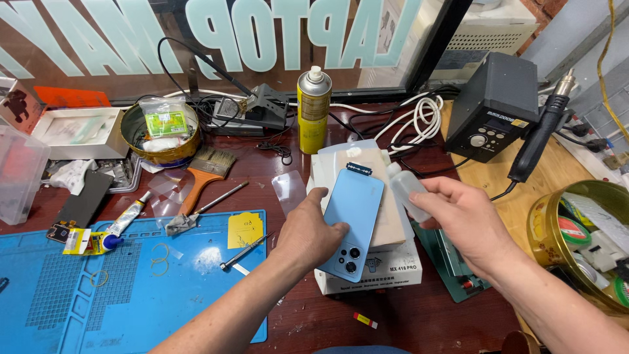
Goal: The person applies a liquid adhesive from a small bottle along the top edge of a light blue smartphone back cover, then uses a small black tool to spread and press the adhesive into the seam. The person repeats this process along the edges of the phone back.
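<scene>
My left hand [309, 231] grips a light blue smartphone [354, 208], back side up with its camera cluster near me, over a white box-shaped machine [367, 272]. My right hand [458, 219] holds a small translucent plastic bottle [407, 190] just right of the phone's upper edge, its nozzle pointing toward the phone. A beige pad [391, 223] lies on the machine under the phone.
A blue work mat [98, 288] at left carries a glue tube [121, 226], tweezers [246, 251] and a yellow note. Behind stand a yellow spray can [314, 108], a brush [204, 174], a round tin [160, 134] and a hot-air station [495, 105] with its handle [540, 134]. Another tin [583, 242] sits at right.
</scene>
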